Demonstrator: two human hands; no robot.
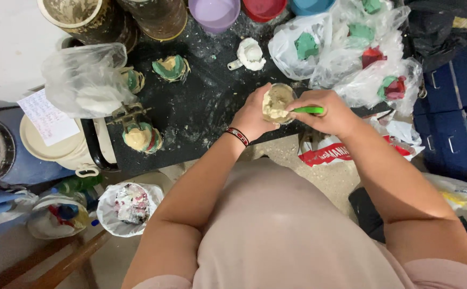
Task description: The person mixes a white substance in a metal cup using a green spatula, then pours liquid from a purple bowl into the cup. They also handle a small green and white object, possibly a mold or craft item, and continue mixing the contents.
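Observation:
My left hand [252,116] cups a small clear cup [278,103] filled with cream-coloured paste, held over the front edge of the black worktop [201,107]. My right hand [327,111] grips a green-handled tool [308,110] whose tip is in the paste. A red and black band sits on my left wrist. A white lump with a short handle [250,54] lies on the worktop just behind the cup.
Several green, cream and red moulded pieces [171,68] [143,137] sit on the worktop's left half. Clear bags holding green and red shapes [351,53] are piled at right. Coloured bowls [214,13] and dirty buckets [83,18] line the back. A bag of scraps [130,206] stands on the floor.

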